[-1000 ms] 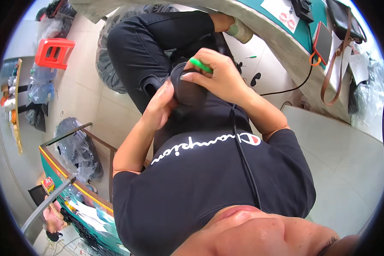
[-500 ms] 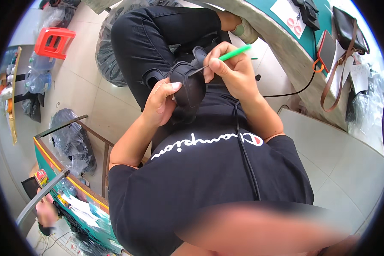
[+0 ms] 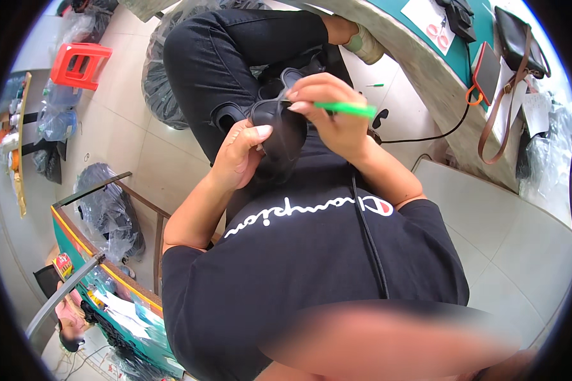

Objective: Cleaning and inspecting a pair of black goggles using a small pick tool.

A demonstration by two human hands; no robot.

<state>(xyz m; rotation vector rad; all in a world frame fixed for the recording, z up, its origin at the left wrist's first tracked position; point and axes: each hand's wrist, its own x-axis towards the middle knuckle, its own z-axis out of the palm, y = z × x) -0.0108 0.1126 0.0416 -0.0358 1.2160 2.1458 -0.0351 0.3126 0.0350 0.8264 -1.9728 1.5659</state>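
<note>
Above my lap, my left hand (image 3: 240, 155) grips a rounded black piece of leather-like material (image 3: 285, 141) by its left edge, thumb on top. It looks like part of a shoe, but I cannot tell for sure. Over its upper right edge, my right hand (image 3: 337, 127) pinches a slim green-handled tool (image 3: 354, 110). The handle sticks out to the right; the tip is blurred at the black piece. Similar black pieces lie on my thighs, one with a rounded opening (image 3: 226, 117) and another (image 3: 290, 77) partly behind my right fingers.
A green-topped table (image 3: 394, 7) at upper right bears scissors (image 3: 437, 33), a phone-like slab (image 3: 485, 75) and a black bag (image 3: 518, 41). A red stool (image 3: 79, 66) stands at upper left. Plastic-wrapped bundles (image 3: 111, 213) lie on the floor. Someone (image 3: 70, 311) sits beyond the lower-left table.
My right hand has shifted slightly left and rotated, and the green handle has swung from slanting up to nearly level. My left hand keeps its hold on the black piece.
</note>
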